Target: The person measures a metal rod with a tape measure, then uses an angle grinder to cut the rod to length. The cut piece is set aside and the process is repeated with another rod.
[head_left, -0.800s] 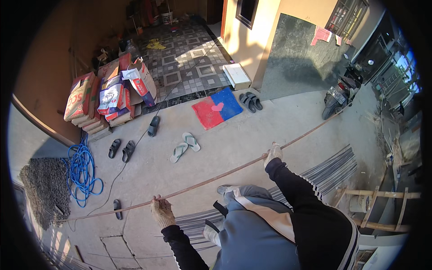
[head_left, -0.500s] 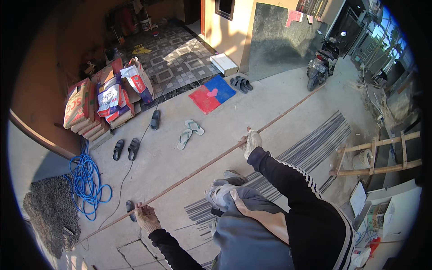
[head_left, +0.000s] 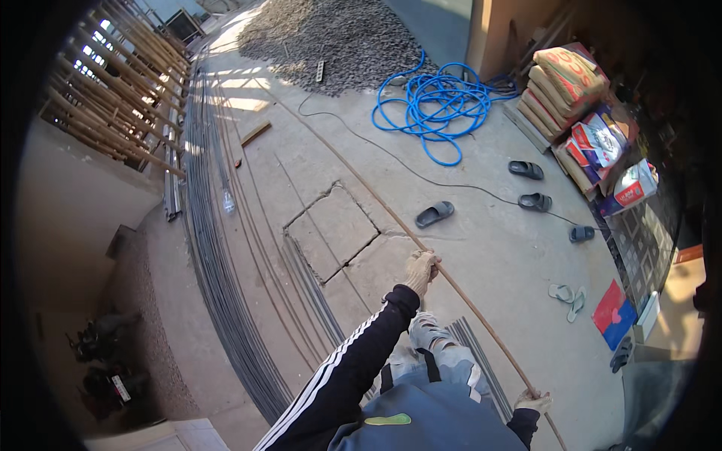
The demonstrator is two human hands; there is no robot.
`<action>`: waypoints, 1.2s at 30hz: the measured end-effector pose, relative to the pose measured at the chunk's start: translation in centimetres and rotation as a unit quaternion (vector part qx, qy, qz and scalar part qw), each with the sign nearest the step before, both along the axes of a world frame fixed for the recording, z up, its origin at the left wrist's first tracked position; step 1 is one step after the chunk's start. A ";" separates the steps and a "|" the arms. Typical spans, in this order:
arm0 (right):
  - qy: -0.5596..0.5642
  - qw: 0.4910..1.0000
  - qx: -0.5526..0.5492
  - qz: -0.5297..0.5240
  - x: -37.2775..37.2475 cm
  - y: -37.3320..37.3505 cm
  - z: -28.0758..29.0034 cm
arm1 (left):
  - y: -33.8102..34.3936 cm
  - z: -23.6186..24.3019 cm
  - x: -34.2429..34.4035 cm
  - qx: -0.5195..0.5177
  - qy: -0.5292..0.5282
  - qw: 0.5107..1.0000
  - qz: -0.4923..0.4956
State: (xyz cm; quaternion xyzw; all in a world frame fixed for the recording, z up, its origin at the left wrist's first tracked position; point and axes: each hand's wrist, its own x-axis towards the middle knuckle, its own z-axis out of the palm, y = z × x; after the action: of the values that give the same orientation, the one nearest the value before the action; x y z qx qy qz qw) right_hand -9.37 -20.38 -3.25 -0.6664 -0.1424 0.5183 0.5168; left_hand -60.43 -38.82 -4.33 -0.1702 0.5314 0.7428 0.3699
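Observation:
A long thin rusty steel rod [head_left: 481, 316] runs diagonally over the concrete floor, from the far upper left down to the lower right. My gloved left hand [head_left: 421, 269], on a black sleeve with white stripes, reaches forward and grips the rod about midway. Close to my body at the lower right, my gloved right hand [head_left: 532, 401] is closed around the same rod. My sneakers [head_left: 429, 331] stand on a flat bunch of grey rods beneath me.
A long bundle of steel rods [head_left: 218, 286] lies along the left. Bamboo poles [head_left: 113, 90] lean at the upper left. Farther off are a gravel pile [head_left: 338, 37], a blue hose coil [head_left: 432, 105], stacked sacks [head_left: 579, 98], scattered sandals [head_left: 435, 214] and a red-blue mat [head_left: 613, 314].
My view has swung around sharply, so the yard appears from a different side. Both hands stay on the rod, and the right one now sits close to my body.

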 end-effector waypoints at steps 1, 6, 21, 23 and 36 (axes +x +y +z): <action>-0.017 0.999 -0.031 0.004 -1.8 -0.9 -1.5 | -1.5 -0.6 -2.3 -0.014 -0.013 1.000 0.017; 0.041 0.994 -0.087 -0.045 -9.3 -7.5 -9.3 | -8.8 -5.7 -12.4 -0.055 -0.006 0.997 0.048; 0.106 0.980 -0.168 -0.001 -30.1 -33.3 -15.9 | -36.2 -8.6 -35.0 -0.103 -0.026 0.994 0.038; 0.094 0.978 -0.183 0.043 -35.8 -36.6 -17.0 | -38.5 -10.8 -39.4 -0.139 0.007 0.987 0.085; 0.153 0.917 -0.362 0.076 -59.8 -56.3 -30.1 | -57.1 -29.9 -61.3 -0.288 0.019 0.956 0.056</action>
State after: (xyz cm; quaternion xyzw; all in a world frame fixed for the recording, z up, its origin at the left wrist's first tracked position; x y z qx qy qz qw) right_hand -69.12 -76.67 -33.34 -0.7078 0.0853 0.6675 0.2151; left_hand -121.73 -95.95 -34.24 -0.2849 0.7191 0.5812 0.2529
